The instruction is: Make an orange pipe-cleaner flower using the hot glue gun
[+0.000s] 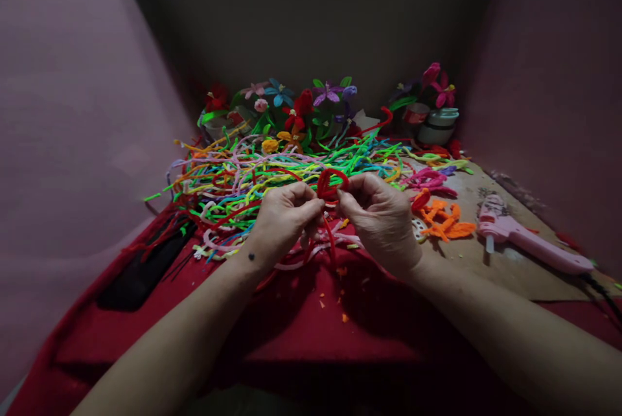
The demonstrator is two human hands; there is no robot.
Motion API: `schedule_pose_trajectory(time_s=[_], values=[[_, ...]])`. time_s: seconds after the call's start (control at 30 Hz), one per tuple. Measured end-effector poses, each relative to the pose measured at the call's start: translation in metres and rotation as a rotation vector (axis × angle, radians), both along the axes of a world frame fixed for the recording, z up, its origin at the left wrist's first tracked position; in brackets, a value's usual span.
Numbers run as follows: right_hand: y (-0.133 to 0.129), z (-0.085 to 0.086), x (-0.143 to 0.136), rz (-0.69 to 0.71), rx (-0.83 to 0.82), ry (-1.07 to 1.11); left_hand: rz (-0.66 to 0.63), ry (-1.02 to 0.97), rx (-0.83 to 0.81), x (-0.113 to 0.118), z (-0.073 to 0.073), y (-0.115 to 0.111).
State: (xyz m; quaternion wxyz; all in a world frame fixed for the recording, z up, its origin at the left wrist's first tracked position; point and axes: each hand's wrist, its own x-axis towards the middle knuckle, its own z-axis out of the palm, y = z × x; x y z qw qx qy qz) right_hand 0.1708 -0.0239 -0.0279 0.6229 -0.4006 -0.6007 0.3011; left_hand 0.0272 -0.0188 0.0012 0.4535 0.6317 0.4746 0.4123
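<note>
Pinching red pipe cleaner (pixel 324 183): left hand (pixel 282 216), right hand (pixel 383 218); cup label (pixel 415 117) unreadable.

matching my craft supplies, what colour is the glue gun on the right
The glue gun is pale pink, seen best in the head view.

I work in dim light that seems to fall from above, paling the backs of my left hand (pixel 284 221) and right hand (pixel 383 225) and casting soft, dark shadows (pixel 379 306) on the red surface (pixel 321 338). The back wall (pixel 311 14) sinks nearly to black, my forearms (pixel 194 332) look stretched toward the corners, and fine detail is slightly smeared
</note>
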Motion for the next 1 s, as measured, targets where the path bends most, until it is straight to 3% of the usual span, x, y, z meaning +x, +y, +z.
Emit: schedule_pose_trajectory(time_s=[0.17,0.33,0.5,0.63,0.77,1.0], values=[[-0.002,0.001,-0.004,0.004,-0.049,-0.054,0.058,0.071,0.038,0.002,-0.003,-0.003],[0.006,0.005,-0.001,0.26,-0.349,0.164,0.036,0.113,0.091,0.004,-0.006,-0.005],[0.014,0.007,0.004,0.375,-0.388,0.348,0.041,0.149,0.121,0.004,-0.005,-0.005],[0.017,0.005,0.006,0.471,-0.405,0.346,-0.028,0.061,0.004,0.004,0.0,-0.004],[0.018,0.003,0.004,0.469,-0.431,0.391,-0.091,-0.076,-0.13,0.002,0.003,-0.002],[0.02,0.0,0.002,0.459,-0.505,0.508,-0.049,-0.021,-0.198,-0.003,0.006,0.002]])
